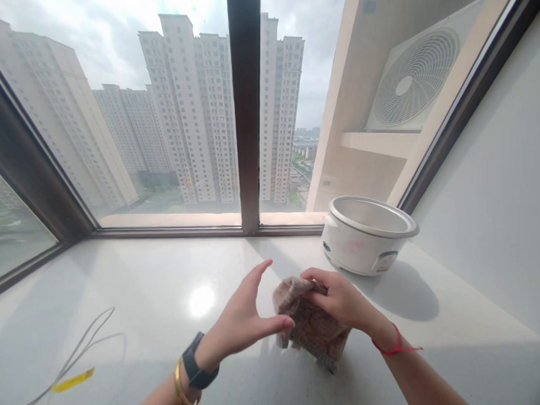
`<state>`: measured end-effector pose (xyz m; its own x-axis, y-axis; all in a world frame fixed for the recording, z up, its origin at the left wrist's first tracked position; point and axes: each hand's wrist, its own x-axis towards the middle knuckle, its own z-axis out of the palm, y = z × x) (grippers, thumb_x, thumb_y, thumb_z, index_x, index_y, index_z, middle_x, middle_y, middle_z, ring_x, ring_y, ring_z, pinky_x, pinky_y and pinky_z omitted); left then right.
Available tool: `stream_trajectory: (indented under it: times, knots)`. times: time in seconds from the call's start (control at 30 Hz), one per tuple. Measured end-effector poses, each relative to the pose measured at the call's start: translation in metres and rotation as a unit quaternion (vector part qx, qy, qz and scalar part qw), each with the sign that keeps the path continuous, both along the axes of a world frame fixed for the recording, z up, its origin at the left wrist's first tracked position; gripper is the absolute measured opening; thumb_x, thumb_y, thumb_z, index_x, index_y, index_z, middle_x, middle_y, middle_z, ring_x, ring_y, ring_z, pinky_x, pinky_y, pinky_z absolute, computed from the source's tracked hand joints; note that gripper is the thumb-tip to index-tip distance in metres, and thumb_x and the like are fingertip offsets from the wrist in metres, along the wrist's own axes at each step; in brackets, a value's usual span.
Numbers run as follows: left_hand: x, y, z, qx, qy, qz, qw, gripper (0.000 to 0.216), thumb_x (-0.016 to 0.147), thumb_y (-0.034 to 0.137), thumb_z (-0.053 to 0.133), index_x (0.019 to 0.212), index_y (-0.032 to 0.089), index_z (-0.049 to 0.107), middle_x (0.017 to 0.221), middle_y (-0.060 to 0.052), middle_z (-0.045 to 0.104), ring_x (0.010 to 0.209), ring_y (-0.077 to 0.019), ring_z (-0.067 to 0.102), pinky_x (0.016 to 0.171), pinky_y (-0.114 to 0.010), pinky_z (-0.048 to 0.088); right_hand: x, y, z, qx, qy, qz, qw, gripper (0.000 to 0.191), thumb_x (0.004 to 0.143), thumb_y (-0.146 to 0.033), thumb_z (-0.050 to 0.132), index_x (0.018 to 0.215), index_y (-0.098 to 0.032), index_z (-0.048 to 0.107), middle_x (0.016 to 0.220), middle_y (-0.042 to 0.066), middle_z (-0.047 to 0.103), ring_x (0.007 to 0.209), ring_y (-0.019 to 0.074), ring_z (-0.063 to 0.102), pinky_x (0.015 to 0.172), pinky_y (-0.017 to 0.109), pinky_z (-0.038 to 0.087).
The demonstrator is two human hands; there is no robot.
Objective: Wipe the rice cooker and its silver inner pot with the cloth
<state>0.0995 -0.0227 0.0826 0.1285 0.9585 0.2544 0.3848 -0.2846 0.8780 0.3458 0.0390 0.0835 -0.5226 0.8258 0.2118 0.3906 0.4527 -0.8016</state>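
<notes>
Big window (167,104) fills the top of the view, dark frame post (242,107) splitting it down the middle, tall apartment blocks (193,105) outside and an outdoor air-conditioner unit (416,77) on a ledge at the right. Below runs the pale, glossy surface (138,292), sun glaring off it near the centre. At the back right, close to the window corner, sits a white cooker pot (366,235), lid off, metal rim showing, throwing a soft shadow to its right.

Now down to the action, front and centre. The cloth (312,328), pinkish-brown and patterned, hangs bunched above the surface, just in front of the pot but clear of it. The right hand (341,299) has it: grip closed over the top edge of the cloth, fingers curled round the fold, a red string (395,346) at the wrist. The left hand (243,317) is alongside, grip open, fingers raised and spread, thumb tip reaching over to touch the cloth's left edge. On that wrist, a dark watch (197,365) and a gold bangle (181,391).

Far left, a thin white cable (83,343) loops across the surface with a small yellow tag (73,380) on it, well apart from both hands.
</notes>
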Motion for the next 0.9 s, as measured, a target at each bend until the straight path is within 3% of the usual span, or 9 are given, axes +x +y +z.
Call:
stream_trajectory:
  times: [0.03,0.1,0.17,0.23,0.33,0.47,0.63,0.8,0.9]
  knots:
    - [0.004,0.011,0.014,0.024,0.001,-0.006,1.000,0.090,0.062,0.037,0.091,0.145,0.027,0.057,0.150,-0.014,0.056,0.136,-0.0386,0.052,0.114,-0.050,0.038,-0.010,0.003,0.014,0.024,-0.010,0.026,0.999,0.012,0.084,-0.026,0.064,0.093,-0.027,0.072,0.085,-0.001,0.073,0.078,0.0217,0.063,0.071,0.032,0.044]
    - [0.004,0.033,0.039,0.031,0.047,-0.046,0.997,0.041,0.072,0.033,0.082,0.112,0.023,0.076,0.107,-0.010,0.077,0.099,-0.0326,0.069,0.091,-0.043,0.051,-0.022,0.016,0.036,0.052,-0.017,0.055,0.997,0.018,0.081,-0.026,0.068,0.098,-0.028,0.072,0.086,-0.001,0.073,0.077,0.0210,0.063,0.070,0.031,0.044]
    - [-0.005,0.053,0.057,0.056,0.079,-0.020,0.995,0.010,0.079,0.031,0.072,0.078,0.022,0.076,0.071,-0.003,0.071,0.069,-0.0234,0.063,0.070,-0.034,0.047,-0.024,0.035,0.047,0.056,-0.038,0.068,0.995,0.027,0.074,-0.024,0.074,0.101,-0.027,0.072,0.088,-0.002,0.074,0.076,0.0212,0.063,0.068,0.030,0.044]
    - [-0.020,0.068,0.065,0.087,0.070,0.022,0.993,0.013,0.078,0.030,0.072,0.069,0.022,0.071,0.063,-0.001,0.066,0.063,-0.0197,0.056,0.063,-0.030,0.040,-0.022,0.056,0.050,0.055,-0.061,0.060,0.995,0.021,0.067,-0.022,0.077,0.087,-0.024,0.071,0.080,-0.001,0.072,0.070,0.0204,0.061,0.064,0.029,0.041]
    - [-0.044,0.083,0.064,0.103,0.040,0.043,0.993,0.009,0.075,0.030,0.075,0.076,0.021,0.073,0.073,-0.002,0.071,0.070,-0.0206,0.059,0.067,-0.030,0.041,-0.020,0.079,0.044,0.080,-0.033,0.000,0.996,0.013,0.071,-0.028,0.073,0.072,-0.021,0.063,0.072,-0.001,0.064,0.068,0.0185,0.056,0.063,0.029,0.039]
    - [-0.057,0.079,0.049,0.104,0.002,0.049,0.993,0.021,0.076,0.034,0.073,0.091,0.019,0.073,0.090,-0.005,0.074,0.085,-0.0235,0.065,0.077,-0.033,0.048,-0.023,0.077,0.029,0.105,0.062,-0.065,0.990,0.022,0.077,-0.038,0.071,0.086,-0.022,0.058,0.077,-0.002,0.060,0.072,0.0174,0.054,0.067,0.030,0.043]
    - [-0.046,0.050,0.020,0.057,-0.020,0.036,0.998,0.033,0.082,0.045,0.067,0.101,0.018,0.068,0.098,-0.006,0.073,0.091,-0.0216,0.067,0.079,-0.032,0.052,-0.008,0.045,0.004,0.054,0.160,-0.095,0.981,0.038,0.076,-0.043,0.076,0.104,-0.023,0.060,0.091,0.001,0.068,0.085,0.0212,0.063,0.079,0.034,0.051]
    - [-0.026,0.052,-0.038,-0.070,0.026,0.026,0.997,0.027,0.083,0.038,0.059,0.092,0.013,0.065,0.078,-0.007,0.069,0.069,-0.0207,0.066,0.059,-0.031,0.053,0.006,0.033,-0.054,-0.092,0.098,-0.109,0.985,0.042,0.077,-0.041,0.072,0.111,-0.020,0.061,0.102,0.007,0.072,0.094,0.0260,0.068,0.081,0.039,0.056]
    - [-0.016,0.058,-0.068,-0.097,0.078,0.036,0.992,0.031,0.080,0.029,0.056,0.101,0.009,0.066,0.092,-0.015,0.071,0.081,-0.0277,0.070,0.072,-0.044,0.058,0.006,0.030,-0.090,-0.085,0.052,-0.154,0.983,0.049,0.071,-0.037,0.071,0.115,-0.017,0.061,0.108,0.013,0.070,0.101,0.0311,0.068,0.087,0.049,0.056]
